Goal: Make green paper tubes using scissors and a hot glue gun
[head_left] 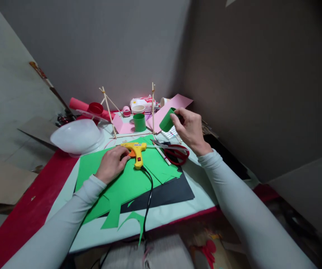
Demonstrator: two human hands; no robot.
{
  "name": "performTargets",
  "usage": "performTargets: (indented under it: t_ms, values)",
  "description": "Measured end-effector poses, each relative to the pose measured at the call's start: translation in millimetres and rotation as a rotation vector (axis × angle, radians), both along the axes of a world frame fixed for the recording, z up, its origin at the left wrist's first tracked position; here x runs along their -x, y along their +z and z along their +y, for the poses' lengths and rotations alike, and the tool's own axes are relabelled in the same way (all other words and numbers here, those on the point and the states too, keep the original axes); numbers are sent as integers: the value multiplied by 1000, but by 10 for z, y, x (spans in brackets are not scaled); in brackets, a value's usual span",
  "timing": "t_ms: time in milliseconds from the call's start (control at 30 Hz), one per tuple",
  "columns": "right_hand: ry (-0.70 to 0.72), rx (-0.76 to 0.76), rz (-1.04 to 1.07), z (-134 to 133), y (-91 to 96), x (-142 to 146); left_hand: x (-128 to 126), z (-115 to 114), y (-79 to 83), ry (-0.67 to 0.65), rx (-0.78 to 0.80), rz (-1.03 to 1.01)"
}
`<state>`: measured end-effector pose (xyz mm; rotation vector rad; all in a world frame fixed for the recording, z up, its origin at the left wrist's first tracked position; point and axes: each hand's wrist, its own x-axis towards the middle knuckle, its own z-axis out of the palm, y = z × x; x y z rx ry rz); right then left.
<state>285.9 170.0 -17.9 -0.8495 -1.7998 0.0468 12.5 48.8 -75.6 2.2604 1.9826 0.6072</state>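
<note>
My right hand [191, 129] is raised over the table's right side, closed on a short green paper tube [167, 120] that tilts to the left. Fingers and thumb pinch the tube near its upper end. Curled around the front of a yellow glue gun [138, 154] is my left hand [113, 162], by the orange trigger. The gun's nozzle is hidden behind the fingers. Beneath it lie sheets of green paper [93, 179]. A second green tube [139, 122] stands upright behind the gun, in front of a paper cup [138, 108].
Red-handled scissors [180, 155] and a white marker [163, 155] lie right of the gun. A thin wooden stick frame [109, 112] stands behind. At left is a translucent plastic bowl [77, 136]. The black cord [150, 192] runs over the front edge, past green scraps [134, 216].
</note>
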Motion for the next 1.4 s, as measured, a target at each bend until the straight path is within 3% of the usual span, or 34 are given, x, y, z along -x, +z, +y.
performTargets:
  t_ms: [367,567,700,867,967,1400]
  values:
    - [147,177,-23,-41,-70,34,52,1,-17,38,75,17]
    - [320,155,-109,-108,-61,97,188,-25,326,1,23,-116]
    - [466,78,-198,-159,-72,305,60,131,505,-35,-45,-317]
    - [542,-20,-288,-277,-113,666,-264,282,409,-119,-105,-472]
    - [552,-48,-331,-318,-114,775,-309,287,353,-121,-137,-527]
    - [555,-35,-343,-317,-116,716,-234,250,296,-70,-192,-590]
